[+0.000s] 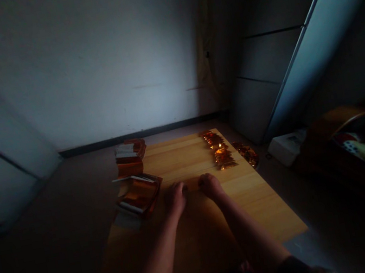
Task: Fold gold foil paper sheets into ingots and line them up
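Observation:
My left hand (177, 194) and my right hand (211, 185) are close together over the middle of the wooden table (179, 156). Both have curled fingers, pinching the two ends of a small, dim orange piece of foil paper (192, 184). Its exact shape is hard to make out in the low light. Left of my left hand lies a stack of shiny orange foil sheets (139, 193) with white edges. Beyond my right hand, folded gold-orange foil pieces (223, 154) form a row along the table's right side.
More foil sheets with white paper (130, 155) lie at the table's far left corner. A heap of gold foil pieces (247, 155) sits below the right edge. A white box (286, 147) stands on the floor near a tall cabinet (262, 70). A pale wall (115, 73) rises behind.

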Demonstrator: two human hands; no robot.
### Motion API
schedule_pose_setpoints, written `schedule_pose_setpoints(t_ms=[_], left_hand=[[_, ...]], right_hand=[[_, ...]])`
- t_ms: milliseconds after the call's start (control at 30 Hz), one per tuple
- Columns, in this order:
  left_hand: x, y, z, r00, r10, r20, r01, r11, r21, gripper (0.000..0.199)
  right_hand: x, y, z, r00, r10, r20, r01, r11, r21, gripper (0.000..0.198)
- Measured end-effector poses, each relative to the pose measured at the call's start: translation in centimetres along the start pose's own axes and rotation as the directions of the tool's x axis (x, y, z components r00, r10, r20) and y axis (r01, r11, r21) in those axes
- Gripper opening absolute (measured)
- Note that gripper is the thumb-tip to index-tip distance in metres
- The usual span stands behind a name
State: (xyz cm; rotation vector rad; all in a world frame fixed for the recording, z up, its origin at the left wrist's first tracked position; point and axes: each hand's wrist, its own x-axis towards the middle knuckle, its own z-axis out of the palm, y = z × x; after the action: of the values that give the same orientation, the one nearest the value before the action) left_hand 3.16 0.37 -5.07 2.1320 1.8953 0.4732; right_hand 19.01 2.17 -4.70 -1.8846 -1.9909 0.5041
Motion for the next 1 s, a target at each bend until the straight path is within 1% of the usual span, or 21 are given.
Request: schedule_pose_setpoints(t_ms=[167, 233, 400, 500, 533, 600, 633, 700, 733, 767, 800, 833, 867, 933, 1000], left_hand=[[0.1, -0.6, 0.3, 1.0, 0.027, -0.007, -0.028, 0.999, -0.034, 0.024], [0.1, -0.7, 0.5, 1.0, 0.022, -0.001, -0.023, 0.999, -0.041, 0.025], [0.2, -0.9, 0.6, 1.0, 0.02, 0.0, -0.019, 0.995, -0.093, 0.029], [0.2, -0.9, 0.7, 1.0, 0.018, -0.012, -0.019, 0.997, -0.081, 0.029], [0.2, -0.8, 0.7, 1.0, 0.015, -0.012, -0.015, 0.998, -0.069, 0.028], [0.1, -0.7, 0.6, 1.0, 0.005, -0.01, -0.005, 0.999, -0.054, 0.027], [0.0, -0.6, 0.6, 1.0, -0.002, -0.01, 0.002, 0.998, -0.057, 0.028], [0.0, -0.5, 0.4, 1.0, -0.019, -0.006, 0.019, 0.996, -0.083, 0.028], [-0.1, -0.5, 0.4, 1.0, -0.026, -0.001, 0.026, 0.995, -0.096, 0.028], [-0.1, -0.4, 0.3, 1.0, -0.025, 0.002, 0.025, 0.994, -0.104, 0.028], [-0.1, -0.4, 0.3, 1.0, -0.02, 0.001, 0.02, 0.995, -0.101, 0.027], [0.0, -0.4, 0.3, 1.0, -0.014, -0.004, 0.014, 0.996, -0.09, 0.027], [0.0, -0.4, 0.4, 1.0, -0.01, -0.011, 0.009, 0.997, -0.075, 0.026], [-0.1, -0.4, 0.4, 1.0, -0.008, -0.027, 0.007, 0.999, -0.043, 0.026], [-0.2, -0.3, 0.5, 0.999, -0.025, -0.032, 0.024, 1.0, -0.012, 0.026]], right_hand=[[0.4, 0.6, 0.1, 1.0, -0.007, 0.009, 0.007, 0.999, 0.036, 0.021], [0.4, 0.6, 0.0, 1.0, -0.006, 0.013, 0.006, 1.0, 0.016, 0.021], [0.1, 0.6, -0.8, 0.996, 0.077, -0.047, -0.081, 0.993, -0.091, 0.023], [0.1, 0.8, -1.3, 0.997, 0.072, -0.033, -0.074, 0.993, -0.096, 0.024], [0.1, 0.8, -1.5, 0.997, 0.065, -0.05, -0.069, 0.994, -0.08, 0.024], [0.1, 0.6, -1.7, 0.99, 0.032, -0.138, -0.035, 0.999, -0.02, 0.026], [0.2, 0.4, -1.7, 0.981, 0.002, -0.192, 0.001, 1.0, 0.019, 0.027], [0.2, -0.4, -1.4, 0.964, -0.088, -0.252, 0.114, 0.989, 0.091, 0.027], [0.2, -0.9, -1.2, 0.961, -0.135, -0.242, 0.168, 0.978, 0.121, 0.026], [0.2, -1.4, -0.9, 0.961, -0.192, -0.2, 0.223, 0.964, 0.147, 0.023], [0.2, -1.9, -0.6, 0.966, -0.214, -0.142, 0.237, 0.957, 0.166, 0.021], [0.2, -2.3, -0.2, 0.979, -0.185, -0.081, 0.197, 0.967, 0.161, 0.019], [0.2, -2.6, 0.1, 0.991, -0.133, -0.034, 0.136, 0.983, 0.121, 0.018], [0.2, -2.9, 0.4, 1.0, -0.026, -0.002, 0.026, 0.999, 0.024, 0.018], [0.4, -2.9, 0.3, 1.0, 0.022, 0.012, -0.021, 0.999, -0.042, 0.019]])
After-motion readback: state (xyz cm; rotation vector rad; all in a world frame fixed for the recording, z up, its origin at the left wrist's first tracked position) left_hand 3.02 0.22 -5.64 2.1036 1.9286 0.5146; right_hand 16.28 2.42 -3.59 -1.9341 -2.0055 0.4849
